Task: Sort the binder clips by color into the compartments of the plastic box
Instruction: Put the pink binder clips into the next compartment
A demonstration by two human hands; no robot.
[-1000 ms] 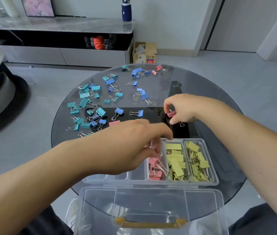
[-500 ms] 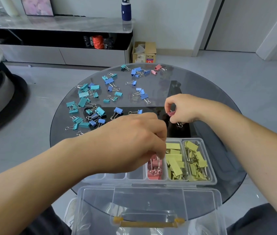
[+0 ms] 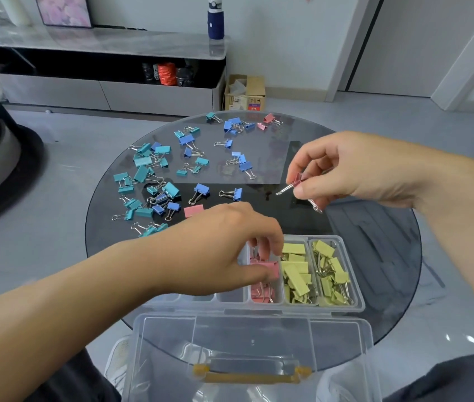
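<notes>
On the left of the round glass table (image 3: 375, 256), teal binder clips (image 3: 143, 166) and blue binder clips (image 3: 201, 190) are scattered unsorted, and a loose pink clip (image 3: 193, 210) lies just beyond the left hand (image 3: 224, 250). That hand was curled above the plastic box (image 3: 359, 300) half a second ago and has since been lowered to the pink compartment (image 3: 262, 295). A large pink clip (image 3: 264, 266) is pinched between its thumb and fingertips at the heap there; whether it is being set down or adjusted cannot be told. Far pink clips (image 3: 269, 121) are left at the table's far edge. Next to the pink compartment, two compartments are filled with yellow clips (image 3: 296, 274); those further left are largely hidden by the arm. On the right, the right hand (image 3: 360, 172) has been raised from the table, where it was held low a moment ago. A small pink clip (image 3: 298, 179) is gripped in its fingertips, with the wire handles splayed below. The pick-up is therefore judged complete, with only the carry to the pink compartment left. Pink is nearly sorted; teal and blue have not been started.
</notes>
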